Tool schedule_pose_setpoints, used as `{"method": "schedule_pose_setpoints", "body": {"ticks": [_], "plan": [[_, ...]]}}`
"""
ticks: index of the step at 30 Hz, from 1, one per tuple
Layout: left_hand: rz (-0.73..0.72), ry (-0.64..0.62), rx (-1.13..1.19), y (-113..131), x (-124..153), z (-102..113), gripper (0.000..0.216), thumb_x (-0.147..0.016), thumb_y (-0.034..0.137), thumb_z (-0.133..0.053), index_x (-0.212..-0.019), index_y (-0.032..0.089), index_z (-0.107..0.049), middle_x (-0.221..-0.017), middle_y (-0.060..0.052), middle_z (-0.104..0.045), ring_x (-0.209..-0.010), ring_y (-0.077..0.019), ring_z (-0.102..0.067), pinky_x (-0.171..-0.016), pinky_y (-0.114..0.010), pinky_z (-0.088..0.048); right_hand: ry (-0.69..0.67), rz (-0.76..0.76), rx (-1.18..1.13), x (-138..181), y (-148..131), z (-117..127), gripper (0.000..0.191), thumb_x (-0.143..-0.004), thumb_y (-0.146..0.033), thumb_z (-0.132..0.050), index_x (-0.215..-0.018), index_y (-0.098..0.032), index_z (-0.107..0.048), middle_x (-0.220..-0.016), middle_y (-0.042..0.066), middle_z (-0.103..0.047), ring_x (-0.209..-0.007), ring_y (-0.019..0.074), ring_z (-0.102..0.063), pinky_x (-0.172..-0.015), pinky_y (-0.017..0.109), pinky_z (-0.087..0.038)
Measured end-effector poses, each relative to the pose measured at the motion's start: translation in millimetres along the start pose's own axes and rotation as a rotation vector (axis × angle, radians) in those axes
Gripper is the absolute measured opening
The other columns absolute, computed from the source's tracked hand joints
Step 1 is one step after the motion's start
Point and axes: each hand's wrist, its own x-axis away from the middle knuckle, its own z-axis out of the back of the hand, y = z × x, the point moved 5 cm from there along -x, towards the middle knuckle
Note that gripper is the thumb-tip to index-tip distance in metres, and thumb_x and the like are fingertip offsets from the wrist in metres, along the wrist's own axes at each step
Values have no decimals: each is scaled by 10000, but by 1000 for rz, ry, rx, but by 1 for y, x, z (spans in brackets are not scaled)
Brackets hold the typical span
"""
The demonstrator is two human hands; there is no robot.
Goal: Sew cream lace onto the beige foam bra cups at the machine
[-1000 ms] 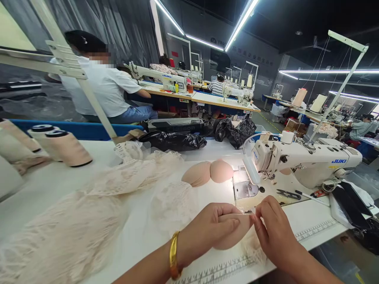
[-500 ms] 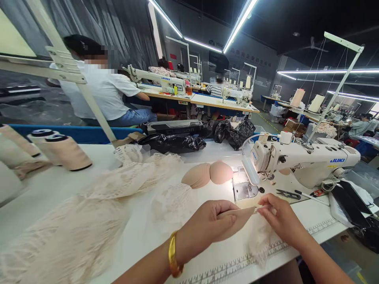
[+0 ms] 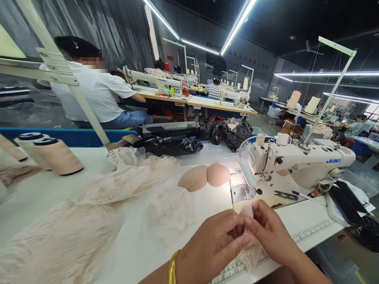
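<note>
My left hand (image 3: 216, 240), with a gold bangle at its wrist, is closed at the front edge of the table. Its fingertips meet those of my right hand (image 3: 271, 232), also closed. Between them they pinch a pale, sheer lace piece (image 3: 250, 252), whose fringed edge hangs over the printed ruler. The beige cup held earlier is hidden by my fingers, if still there. Just beyond my hands stands a white sewing machine (image 3: 302, 157), its lamp lighting the needle plate (image 3: 243, 193). Left of the plate lie two beige bra cups (image 3: 218, 174) side by side.
Cream lace (image 3: 65, 232) covers much of the table's left side, near thread cones (image 3: 59, 156). Thread snips (image 3: 286, 195) and a pen (image 3: 309, 198) lie by the machine. Black plastic bags (image 3: 168, 145) are behind the table. A co-worker in a white shirt (image 3: 91, 92) sits at far left.
My hands have come together. The beige cup seen in my left hand is no longer visible, and a sheer edge now stands up between my fingertips. The view has shifted slightly.
</note>
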Motion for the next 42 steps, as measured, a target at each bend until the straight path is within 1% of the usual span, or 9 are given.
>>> {"method": "schedule_pose_setpoints", "body": {"ticks": [5, 8, 13, 17, 21, 27, 31, 36, 42], "plan": [[-7, 209, 9, -2, 1, 13, 280, -887, 447, -647, -1089, 264, -712, -1056, -66, -689, -969, -256, -602, -861, -353, -481, 22, -148, -234, 2, 12, -11, 455, -859, -643, -703, -849, -233, -507, -740, -52, -482, -628, 119, -432, -588, 234, -371], [145, 155, 128, -16, -6, 8, 315, -796, 464, -711, -1017, 241, -735, -988, -57, -689, -927, -257, -594, -842, -362, -487, -11, -155, -176, 2, 12, -11, 412, -897, -623, -666, -880, -231, -537, -735, -44, -531, -608, 122, -474, -554, 228, -390], [354, 90, 485, -35, -12, -2, 360, -739, 479, -749, -942, 183, -741, -829, -34, -679, -819, -221, -600, -758, -332, -480, 308, 354, 932, -7, 3, 56, 264, -1058, -389, -446, -1079, -223, -651, -989, 75, -703, -888, 223, -627, -782, 358, -503], [412, 129, 592, -40, -12, 3, 355, -691, 468, -803, -903, 189, -745, -873, -35, -714, -859, -228, -624, -810, -347, -493, 416, 351, 1155, -15, 29, 120, 274, -1039, -358, -483, -928, -217, -690, -879, 122, -695, -813, 277, -569, -702, 388, -408], [420, 137, 625, -45, -13, 5, 340, -691, 485, -810, -836, 183, -747, -869, -42, -730, -850, -231, -628, -820, -354, -490, 359, 333, 1229, -15, 44, 136, 357, -1051, -356, -438, -812, -214, -662, -802, 112, -681, -780, 277, -552, -682, 378, -361], [470, 137, 660, -57, -15, 4, 408, -685, 549, -803, -839, 178, -732, -836, -42, -705, -809, -227, -609, -774, -350, -469, 396, 277, 1174, 4, 36, 116, 381, -1080, -373, -310, -871, -208, -582, -779, 83, -652, -740, 247, -586, -678, 359, -427], [466, 140, 631, -57, -14, 2, 373, -684, 521, -806, -789, 177, -711, -784, -26, -678, -774, -211, -586, -756, -338, -450, 357, 102, 749, 24, 24, 72, 291, -1100, -414, -305, -1082, -235, -534, -694, -28, -594, -582, 166, -581, -561, 257, -458], [445, 128, 668, -53, -13, -3, 375, -664, 492, -823, -837, 173, -727, -780, -29, -684, -823, -244, -621, -778, -354, -475, 106, 247, 556, 24, 3, 1, 373, -1032, -463, -489, -1346, -263, -487, -770, -36, -611, -613, 150, -609, -551, 228, -481], [435, 110, 654, -51, -12, -4, 393, -667, 502, -810, -843, 155, -754, -815, -46, -704, -886, -265, -632, -841, -374, -475, 185, 450, 773, 7, -3, -15, 304, -1036, -303, -483, -1336, -260, -510, -977, 36, -735, -712, 181, -703, -633, 273, -563]]}}
